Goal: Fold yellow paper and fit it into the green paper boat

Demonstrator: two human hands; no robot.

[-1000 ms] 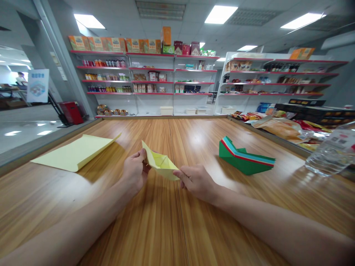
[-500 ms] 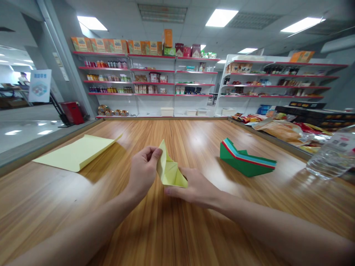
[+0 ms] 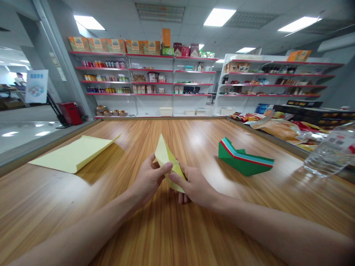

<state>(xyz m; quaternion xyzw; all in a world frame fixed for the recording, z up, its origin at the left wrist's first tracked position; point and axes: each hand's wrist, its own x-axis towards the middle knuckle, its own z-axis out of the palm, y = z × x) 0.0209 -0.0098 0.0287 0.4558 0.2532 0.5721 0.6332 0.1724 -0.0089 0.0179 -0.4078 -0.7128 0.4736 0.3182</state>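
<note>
Above the middle of the wooden table (image 3: 133,229), a folded yellow paper boat (image 3: 163,150) is held between both hands, its pointed end upward and away from me. My left hand (image 3: 149,177) is closed on its left side, thumb lying across the near face. My right hand (image 3: 195,184) grips the lower right part, thumb on top and fingers curled beneath, so that part is partly covered. To the right stands a green paper boat (image 3: 246,164) with white, blue and red stripes. At the left lies a sheet of yellow paper (image 3: 72,153) with curled edges.
A clear plastic bottle (image 3: 327,157) stands at the right of the table. Beyond the right edge are snack packets (image 3: 277,129) and dark boxes (image 3: 305,114). Stocked shelves (image 3: 152,94) line the back, and a sign (image 3: 37,87) stands at the left.
The yellow boat has turned and its open folds have come closer together. My left hand has slid down from the upper tip, and both thumbs now press on the near face.
</note>
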